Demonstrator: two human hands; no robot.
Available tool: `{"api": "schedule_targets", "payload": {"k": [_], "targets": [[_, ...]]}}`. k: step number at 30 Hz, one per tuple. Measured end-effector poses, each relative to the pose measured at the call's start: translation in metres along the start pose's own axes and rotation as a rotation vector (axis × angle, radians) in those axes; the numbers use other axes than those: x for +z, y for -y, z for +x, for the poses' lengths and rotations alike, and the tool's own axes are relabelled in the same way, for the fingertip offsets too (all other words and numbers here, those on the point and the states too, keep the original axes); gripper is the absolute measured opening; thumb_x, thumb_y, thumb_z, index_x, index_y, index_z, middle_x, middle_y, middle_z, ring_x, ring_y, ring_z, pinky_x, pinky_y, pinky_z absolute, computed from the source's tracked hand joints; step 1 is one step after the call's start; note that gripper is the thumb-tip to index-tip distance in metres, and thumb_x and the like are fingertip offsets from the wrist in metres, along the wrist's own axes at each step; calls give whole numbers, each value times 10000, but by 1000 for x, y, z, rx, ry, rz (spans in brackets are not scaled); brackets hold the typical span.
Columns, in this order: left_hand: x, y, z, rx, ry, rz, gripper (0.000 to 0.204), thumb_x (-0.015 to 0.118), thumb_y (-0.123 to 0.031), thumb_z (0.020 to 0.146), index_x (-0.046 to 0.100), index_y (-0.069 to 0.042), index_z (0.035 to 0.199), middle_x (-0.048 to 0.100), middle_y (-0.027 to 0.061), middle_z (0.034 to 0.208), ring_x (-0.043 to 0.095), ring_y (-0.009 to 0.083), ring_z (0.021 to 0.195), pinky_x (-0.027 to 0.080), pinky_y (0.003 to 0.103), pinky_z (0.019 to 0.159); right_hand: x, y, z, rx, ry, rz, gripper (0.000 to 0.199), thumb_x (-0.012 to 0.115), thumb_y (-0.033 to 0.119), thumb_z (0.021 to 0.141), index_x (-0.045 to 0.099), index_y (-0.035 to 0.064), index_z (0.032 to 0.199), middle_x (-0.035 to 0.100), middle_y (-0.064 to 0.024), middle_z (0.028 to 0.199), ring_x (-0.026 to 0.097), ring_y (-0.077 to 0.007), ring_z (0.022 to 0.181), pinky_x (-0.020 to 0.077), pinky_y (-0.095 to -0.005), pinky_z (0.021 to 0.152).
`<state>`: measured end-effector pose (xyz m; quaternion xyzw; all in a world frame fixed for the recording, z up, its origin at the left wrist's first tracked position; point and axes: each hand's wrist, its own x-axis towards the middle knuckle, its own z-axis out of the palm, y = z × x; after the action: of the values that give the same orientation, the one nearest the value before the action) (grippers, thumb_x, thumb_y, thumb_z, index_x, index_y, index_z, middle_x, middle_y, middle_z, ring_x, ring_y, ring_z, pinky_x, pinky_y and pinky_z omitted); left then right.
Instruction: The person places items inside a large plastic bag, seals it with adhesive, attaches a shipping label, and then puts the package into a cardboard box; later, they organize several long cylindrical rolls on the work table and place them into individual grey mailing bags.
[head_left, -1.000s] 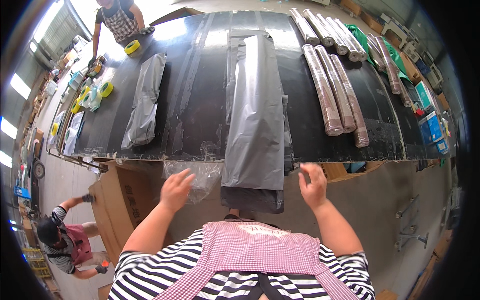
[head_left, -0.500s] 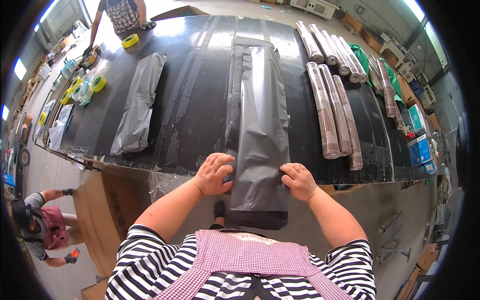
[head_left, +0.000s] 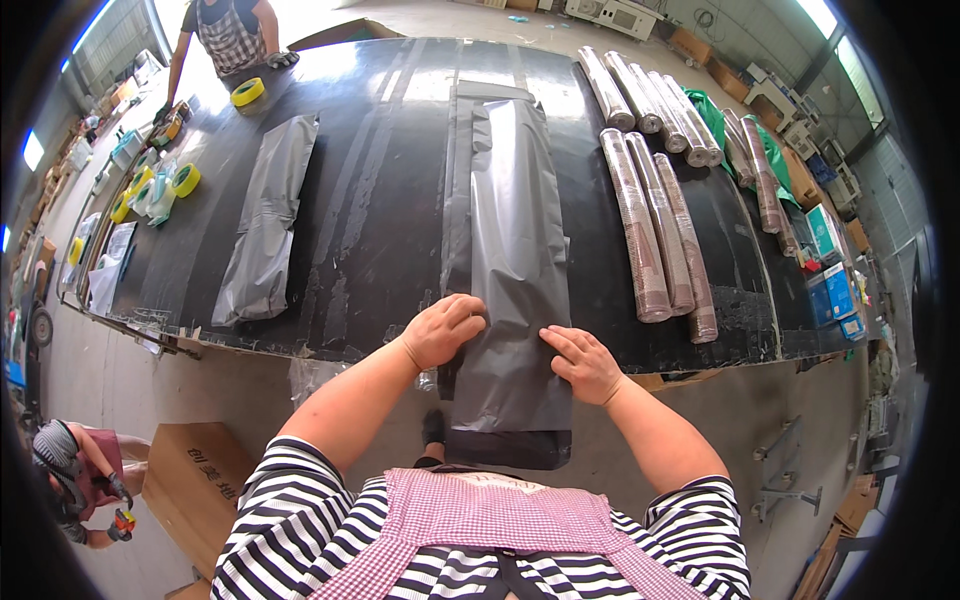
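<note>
A long grey plastic mailing bag [head_left: 515, 230] lies in front of me with something bulky inside. Its near end, with a dark flap, hangs past the table's front edge. My left hand [head_left: 445, 330] is closed, its curled fingers at the bag's left edge. On the opposite side, my right hand [head_left: 588, 365] lies with fingers stretched onto the bag's right part, thumb lower at the edge. More flat grey bags [head_left: 458, 190] show beneath it on the left. Another filled grey bag [head_left: 268, 220] rests farther left on the dark table [head_left: 375, 240].
Several plastic-wrapped rolls [head_left: 640, 230] lie to the right, beside green fabric [head_left: 710, 125] and blue boxes [head_left: 835, 295]. Yellow tape rolls [head_left: 186, 180] sit at left. A co-worker [head_left: 232, 40] stands at the far side; another person [head_left: 85, 480] is at lower left by a large carton [head_left: 200, 485].
My left hand has shifted right, over the bag's edge. The right hand's fingers have moved inward and stretched out on the bag. The person at lower left has bent and drawn both hands together.
</note>
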<state>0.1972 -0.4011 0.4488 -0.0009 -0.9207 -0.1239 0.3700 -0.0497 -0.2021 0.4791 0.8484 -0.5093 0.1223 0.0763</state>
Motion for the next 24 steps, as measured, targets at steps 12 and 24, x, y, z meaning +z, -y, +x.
{"api": "schedule_targets", "payload": {"k": [12, 24], "targets": [[-15, 5, -21, -204, 276, -40, 318, 618, 6, 695, 634, -78, 1001, 606, 66, 1055, 601, 274, 1014, 502, 369, 904, -23, -4, 22, 205, 208, 510, 190, 640, -33, 712, 559, 25, 873, 581, -150, 1344, 506, -300, 1310, 399, -440, 1105], [-13, 39, 3, -848, 519, -1491, 368, 664, -35, 876, 612, 18, 1236, 693, 65, 1108, 598, 100, 964, 519, 305, 886, -19, -45, 63, 899, 545, 1750, 381, 526, 119, 972, 549, -24, 1325, 604, -130, 1298, 596, -202, 1120, 462, -312, 1000]]}}
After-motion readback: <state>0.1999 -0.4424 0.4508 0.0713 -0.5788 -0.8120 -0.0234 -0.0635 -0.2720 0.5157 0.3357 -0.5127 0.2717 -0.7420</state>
